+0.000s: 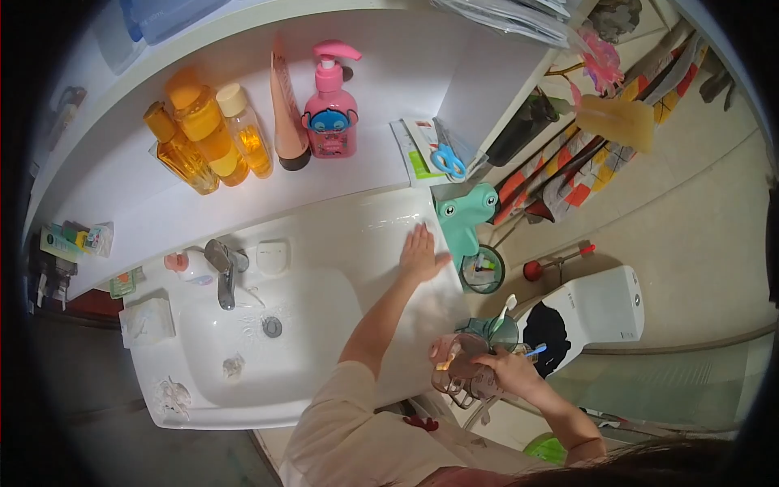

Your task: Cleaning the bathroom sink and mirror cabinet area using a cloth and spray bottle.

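My left hand (pixel 420 259) lies palm down on the white washbasin counter (pixel 389 316), fingers spread, just in front of a wet patch. At the counter's right edge, my right hand (pixel 511 372) grips a cluster of see-through plastic cups. Its thumb reaches over the rim of a brownish-pink cup (pixel 471 350); a teal cup (pixel 487 329) sits beside that one. A white toothbrush (pixel 506 310), a yellow-orange toothbrush (pixel 449 359) and a blue toothbrush (pixel 535 350) stick out of the cluster. How the fingers hold each cup is hidden.
A chrome faucet (pixel 225 274) stands over the basin, where a crumpled wad (pixel 233 366) lies. Bottles and a pink pump bottle (pixel 331 115) line the shelf (pixel 377 155). A green frog-shaped holder (pixel 465 216) and a bin (pixel 484 269) flank the counter; a toilet (pixel 608 304) is beyond.
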Demonstrator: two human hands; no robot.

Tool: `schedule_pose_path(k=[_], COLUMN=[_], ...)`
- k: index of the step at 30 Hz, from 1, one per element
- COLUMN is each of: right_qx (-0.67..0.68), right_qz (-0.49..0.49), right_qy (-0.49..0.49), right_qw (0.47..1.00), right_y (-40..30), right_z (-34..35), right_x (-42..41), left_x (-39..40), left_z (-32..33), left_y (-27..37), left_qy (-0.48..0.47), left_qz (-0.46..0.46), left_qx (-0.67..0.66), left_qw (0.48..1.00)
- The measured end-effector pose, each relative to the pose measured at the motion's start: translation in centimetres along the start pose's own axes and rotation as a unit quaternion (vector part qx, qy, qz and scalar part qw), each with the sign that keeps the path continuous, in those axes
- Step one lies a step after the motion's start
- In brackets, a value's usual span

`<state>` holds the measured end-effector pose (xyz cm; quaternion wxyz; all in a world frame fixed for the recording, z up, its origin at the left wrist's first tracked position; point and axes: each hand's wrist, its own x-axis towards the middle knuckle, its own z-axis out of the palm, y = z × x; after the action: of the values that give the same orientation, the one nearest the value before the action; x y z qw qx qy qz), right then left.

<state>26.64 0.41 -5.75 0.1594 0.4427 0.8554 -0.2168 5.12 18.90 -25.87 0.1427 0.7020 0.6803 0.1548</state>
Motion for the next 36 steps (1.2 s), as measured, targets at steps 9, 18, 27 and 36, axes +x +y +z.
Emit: schedule_pose_path(k=[9, 18, 27, 36], right_qx=[-0.027, -0.04, -0.004, -0.017], right_qz=[0.004, 0.038, 0.038, 0.044], right_qy=[0.012, 0.028, 0.043, -0.018], right_qw=[1.0, 0.998, 0.998, 0.999], right_y=[1.7, 0.3, 0.0, -1.0], right_z=[0.9, 1.0, 2.2, 1.4], right_x=[-1.1, -1.4, -1.8, -0.7], left_x=[-17.0, -0.8, -2.1, -0.6], left_z=[2.2, 0.1, -1.6, 0.1], left_y=[4.4, -2.4, -6.8, -2.1], left_qy=[-0.031, 0.032, 0.071, 0.031], left_qz=[0.308, 0.046, 0.008, -0.083], left_qx=[0.01, 0.055, 0.063, -0.025], left_qw=[0.951, 0.997, 0.995, 0.996])
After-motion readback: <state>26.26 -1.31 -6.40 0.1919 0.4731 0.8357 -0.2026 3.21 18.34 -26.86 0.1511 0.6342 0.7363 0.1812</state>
